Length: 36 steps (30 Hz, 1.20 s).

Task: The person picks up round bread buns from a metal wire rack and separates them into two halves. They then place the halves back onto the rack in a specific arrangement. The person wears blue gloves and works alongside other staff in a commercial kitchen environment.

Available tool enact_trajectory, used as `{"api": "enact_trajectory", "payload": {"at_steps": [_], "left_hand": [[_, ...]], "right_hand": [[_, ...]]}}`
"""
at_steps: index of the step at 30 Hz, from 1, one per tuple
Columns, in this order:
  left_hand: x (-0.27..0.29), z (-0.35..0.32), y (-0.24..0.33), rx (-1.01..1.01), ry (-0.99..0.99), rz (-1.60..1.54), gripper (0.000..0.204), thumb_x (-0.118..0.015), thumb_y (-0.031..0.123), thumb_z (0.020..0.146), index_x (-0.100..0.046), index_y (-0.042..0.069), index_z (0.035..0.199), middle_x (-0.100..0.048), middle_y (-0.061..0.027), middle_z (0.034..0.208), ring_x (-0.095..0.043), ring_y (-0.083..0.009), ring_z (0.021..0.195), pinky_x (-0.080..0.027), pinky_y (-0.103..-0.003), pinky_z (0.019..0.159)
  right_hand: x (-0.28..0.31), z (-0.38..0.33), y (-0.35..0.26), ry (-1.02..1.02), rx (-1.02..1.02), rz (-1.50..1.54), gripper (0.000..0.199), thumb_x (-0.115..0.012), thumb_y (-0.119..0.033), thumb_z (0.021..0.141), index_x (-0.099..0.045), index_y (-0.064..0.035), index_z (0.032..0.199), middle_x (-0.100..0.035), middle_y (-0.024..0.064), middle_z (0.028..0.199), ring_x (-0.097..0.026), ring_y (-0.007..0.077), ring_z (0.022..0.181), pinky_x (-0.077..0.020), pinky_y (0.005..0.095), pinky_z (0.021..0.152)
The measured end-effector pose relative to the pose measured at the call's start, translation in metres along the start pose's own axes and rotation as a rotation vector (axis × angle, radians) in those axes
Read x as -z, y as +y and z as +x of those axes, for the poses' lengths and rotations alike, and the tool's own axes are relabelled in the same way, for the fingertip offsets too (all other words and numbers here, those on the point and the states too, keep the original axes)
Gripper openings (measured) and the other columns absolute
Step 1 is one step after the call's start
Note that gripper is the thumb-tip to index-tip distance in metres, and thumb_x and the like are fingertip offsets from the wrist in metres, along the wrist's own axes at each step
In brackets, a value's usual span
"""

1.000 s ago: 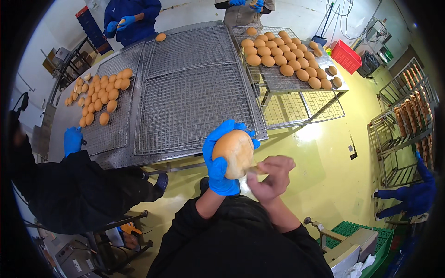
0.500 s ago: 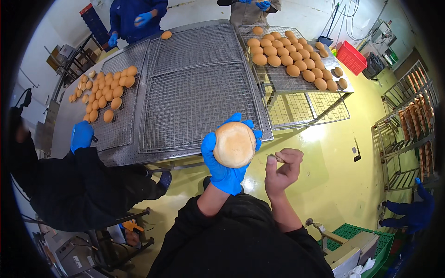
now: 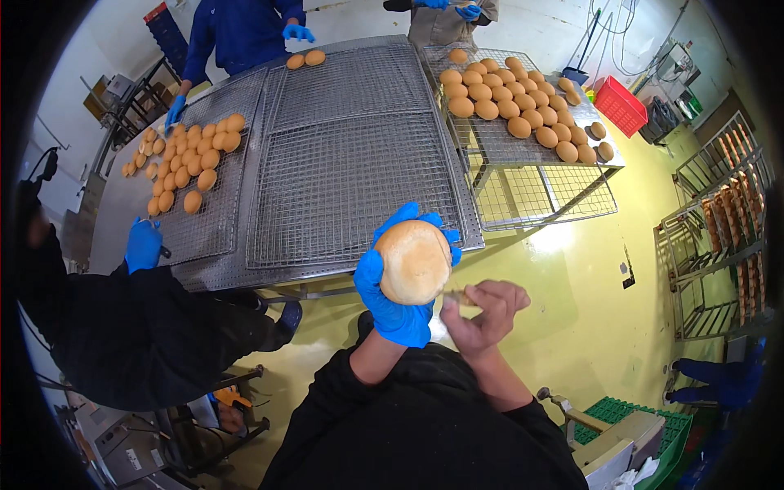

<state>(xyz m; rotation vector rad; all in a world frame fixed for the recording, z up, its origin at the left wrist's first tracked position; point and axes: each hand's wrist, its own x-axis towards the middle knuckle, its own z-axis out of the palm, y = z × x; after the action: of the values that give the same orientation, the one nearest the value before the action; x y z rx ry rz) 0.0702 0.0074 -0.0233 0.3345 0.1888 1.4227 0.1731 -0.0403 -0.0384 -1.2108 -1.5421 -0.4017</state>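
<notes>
A round golden bun [image 3: 415, 263] rests in my left hand [image 3: 390, 296], its pale underside facing up. Blue-gloved fingers curl round its edge. My bare right hand [image 3: 487, 314] is close beside the bun's lower right edge, thumb and fingers pinched together. Between those fingertips sits something small and brownish, too blurred to name. Both hands are in front of the table's near edge, above the floor.
Wire racks [image 3: 355, 192] lie across the metal table [image 3: 106, 237]. Brown buns [image 3: 193, 155] cluster at left, more buns [image 3: 527, 106] at right. Co-workers' gloved hands [image 3: 144, 243] work around it. A red crate [image 3: 621, 104] and rack trolleys [image 3: 719, 220] stand right.
My right hand has moved left and down, closer to the bun. The bun in my left hand has shifted slightly. A second bun now lies on the far rack by a co-worker.
</notes>
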Motion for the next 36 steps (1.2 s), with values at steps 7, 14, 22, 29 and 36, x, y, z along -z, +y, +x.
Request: {"api": "enact_trajectory", "payload": {"at_steps": [7, 14, 22, 29, 36], "left_hand": [[0.002, -0.001, 0.001, -0.016, -0.012, 0.008, 0.075, -0.05, 0.049, 0.074, -0.029, 0.001, 0.127, -0.048, -0.0208, 0.115, -0.052, -0.0374, 0.096, -0.046, -0.046, 0.078], [-0.002, -0.001, 0.0, 0.001, -0.047, -0.005, 0.074, -0.05, 0.049, 0.074, -0.031, 0.001, 0.126, -0.048, -0.0204, 0.114, -0.052, -0.0368, 0.096, -0.047, -0.046, 0.078], [-0.002, -0.005, -0.001, 0.033, -0.034, 0.088, 0.076, -0.052, 0.05, 0.072, -0.031, 0.001, 0.127, -0.048, -0.0204, 0.114, -0.052, -0.0368, 0.097, -0.046, -0.047, 0.079], [0.001, -0.012, -0.006, 0.011, -0.073, 0.169, 0.076, -0.054, 0.048, 0.071, -0.032, 0.001, 0.126, -0.048, -0.0194, 0.114, -0.052, -0.0337, 0.096, -0.046, -0.047, 0.077], [0.004, -0.007, -0.014, -0.031, -0.086, 0.214, 0.074, -0.068, 0.04, 0.064, -0.041, -0.003, 0.118, -0.05, -0.0191, 0.109, -0.055, -0.0306, 0.093, -0.049, -0.045, 0.078]], "right_hand": [[-0.002, -0.003, 0.001, 0.018, -0.022, 0.003, 0.029, -0.068, -0.017, 0.062, -0.05, -0.0107, 0.083, -0.049, 0.0039, 0.077, -0.044, 0.0189, 0.07, -0.0297, 0.0323, 0.069], [0.001, -0.002, -0.001, 0.027, -0.039, 0.038, 0.029, -0.068, -0.018, 0.062, -0.05, -0.0106, 0.083, -0.05, 0.0043, 0.076, -0.045, 0.0194, 0.068, -0.0299, 0.0329, 0.069], [0.003, 0.002, -0.003, 0.012, -0.035, 0.085, 0.029, -0.068, -0.017, 0.061, -0.05, -0.0112, 0.083, -0.05, 0.0041, 0.074, -0.045, 0.0186, 0.068, -0.0296, 0.0318, 0.068], [0.008, 0.001, -0.006, 0.003, -0.123, 0.21, 0.033, -0.073, -0.016, 0.055, -0.053, -0.011, 0.081, -0.052, 0.0011, 0.072, -0.049, 0.0202, 0.071, -0.0311, 0.0337, 0.069], [-0.001, 0.011, 0.006, 0.011, -0.242, 0.248, 0.023, -0.069, -0.009, 0.058, -0.052, -0.0084, 0.074, -0.052, 0.0029, 0.067, -0.048, 0.0199, 0.067, -0.0325, 0.032, 0.07]]}}
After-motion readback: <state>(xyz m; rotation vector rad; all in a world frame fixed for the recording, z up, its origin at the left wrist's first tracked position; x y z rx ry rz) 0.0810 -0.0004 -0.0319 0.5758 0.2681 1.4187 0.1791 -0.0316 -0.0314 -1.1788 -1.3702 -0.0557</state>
